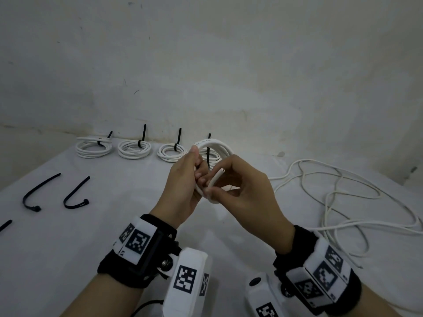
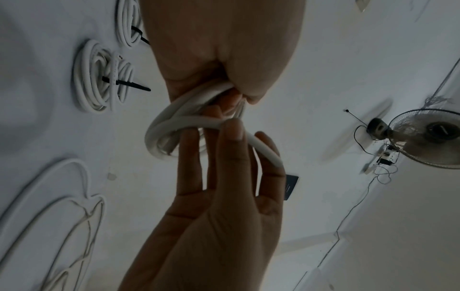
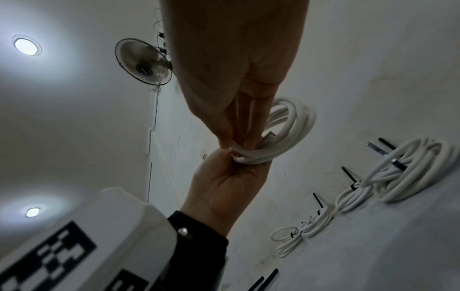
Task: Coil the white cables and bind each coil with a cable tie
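Observation:
A small coil of white cable [image 1: 214, 144] [image 2: 164, 126] [image 3: 292, 126] is held up above the table between both hands. My left hand [image 1: 183, 179] [image 2: 224, 59] [image 3: 224, 185] grips one side of the coil, fingers curled round its turns. My right hand [image 1: 242, 191] [image 2: 219, 196] [image 3: 234, 59] pinches the cable's free end [image 1: 218, 176] [image 2: 267, 152] between thumb and fingers, and the cut tip sticks up between the hands. No tie is on this coil. Several coils bound with black cable ties [image 1: 134, 149] [image 3: 410, 171] lie in a row at the back.
Loose black cable ties [image 1: 39, 193] [image 1: 75, 195] lie on the white table [image 1: 114, 225] at the left. A long untidy white cable [image 1: 343, 197] sprawls at the right. A wall [image 1: 206, 65] closes the back. A fan [image 2: 428, 137] hangs on a wall.

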Demonstrator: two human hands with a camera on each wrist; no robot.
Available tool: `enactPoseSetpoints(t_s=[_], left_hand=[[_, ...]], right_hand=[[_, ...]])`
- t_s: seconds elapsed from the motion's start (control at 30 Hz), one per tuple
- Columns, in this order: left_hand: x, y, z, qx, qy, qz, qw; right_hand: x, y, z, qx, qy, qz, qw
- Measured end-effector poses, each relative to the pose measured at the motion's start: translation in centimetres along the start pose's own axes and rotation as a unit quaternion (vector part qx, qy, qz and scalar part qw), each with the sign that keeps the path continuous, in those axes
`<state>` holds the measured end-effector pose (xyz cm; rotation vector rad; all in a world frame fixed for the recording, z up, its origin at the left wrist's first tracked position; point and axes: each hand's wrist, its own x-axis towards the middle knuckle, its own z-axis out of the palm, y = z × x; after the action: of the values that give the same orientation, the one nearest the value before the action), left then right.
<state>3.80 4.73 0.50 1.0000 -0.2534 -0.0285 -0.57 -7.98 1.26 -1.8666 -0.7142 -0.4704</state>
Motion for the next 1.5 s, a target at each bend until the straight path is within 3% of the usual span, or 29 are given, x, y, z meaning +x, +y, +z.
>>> enactPoseSetpoints(t_s=[0.33,0.57,0.83,1.07,1.27,1.5], left_hand=[[-0.5,0.0,0.0,0.139,-0.004,-0.007,0.990],[-1.1,0.0,0.8,0.145,-0.048,-0.009,0.988],[-0.9,0.0,0.7,0.092,-0.079,-0.047,0.992],[-1.0,0.2,0.3,0.073,-0.146,-0.076,0.984],[-0.7,-0.1,0.1,0.114,-0.137,-0.082,0.981],[-0.4,0.0,-0.1,0.097,-0.156,-0.134,0.974]], right_hand=[[0.2,0.8,0.2,-0.139,0.045,-0.074,0.987],[0.7,1.2,-0.1,-0.181,0.100,-0.012,0.978],[1.8,1.3,-0.8,-0.135,0.044,0.049,0.989],[3.3,1.3,-2.9,-0.074,-0.081,0.083,0.991],[3.1,2.6,-2.8,0.050,-0.037,0.130,0.990],[2.2,4.3,-2.6,0.078,0.014,0.118,0.990]])
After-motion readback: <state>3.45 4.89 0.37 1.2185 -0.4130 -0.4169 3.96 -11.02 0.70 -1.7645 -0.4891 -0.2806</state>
